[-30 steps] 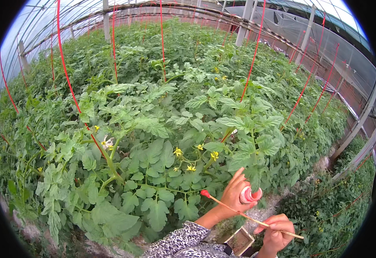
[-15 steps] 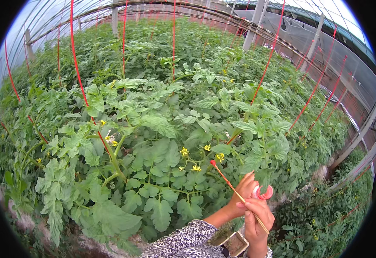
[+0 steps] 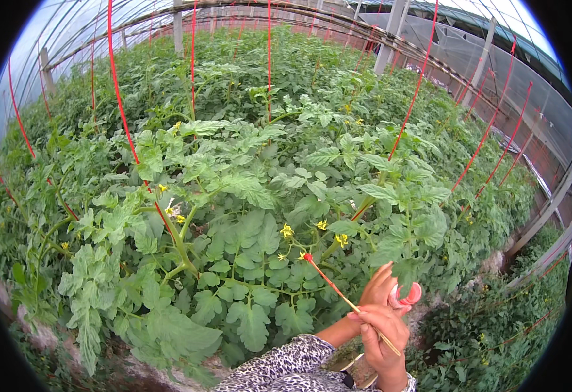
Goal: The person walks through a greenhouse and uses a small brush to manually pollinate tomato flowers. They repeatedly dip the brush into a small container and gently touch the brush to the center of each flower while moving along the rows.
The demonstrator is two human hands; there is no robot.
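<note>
My right hand [image 3: 385, 332] grips a thin wooden stick brush [image 3: 341, 295] with a red-coated tip, pointing up and left. That tip is at a yellow tomato flower [image 3: 302, 255], overlapping it in view; whether they touch I cannot tell. Behind, my left hand [image 3: 376, 287] holds a small white pot [image 3: 403, 298] with red on its inside and rim, partly hidden by the right hand. More yellow flowers, one [image 3: 287, 231] above the tip and another [image 3: 342, 240] to its right, hang in the same cluster among tomato leaves [image 3: 250, 320].
Dense tomato plants [image 3: 246, 78] fill the greenhouse, with red strings [image 3: 117, 85] running upward from them. A thick stem [image 3: 181, 251] rises at left. Posts [image 3: 390, 39] and plastic sheeting [image 3: 456, 55] stand behind. A pale box [image 3: 363, 374] sits below my hands.
My right hand has moved the brush left and slightly down, bringing its red tip from beside the lower flower onto it in view. My left hand still holds the pot. The view has shifted slightly.
</note>
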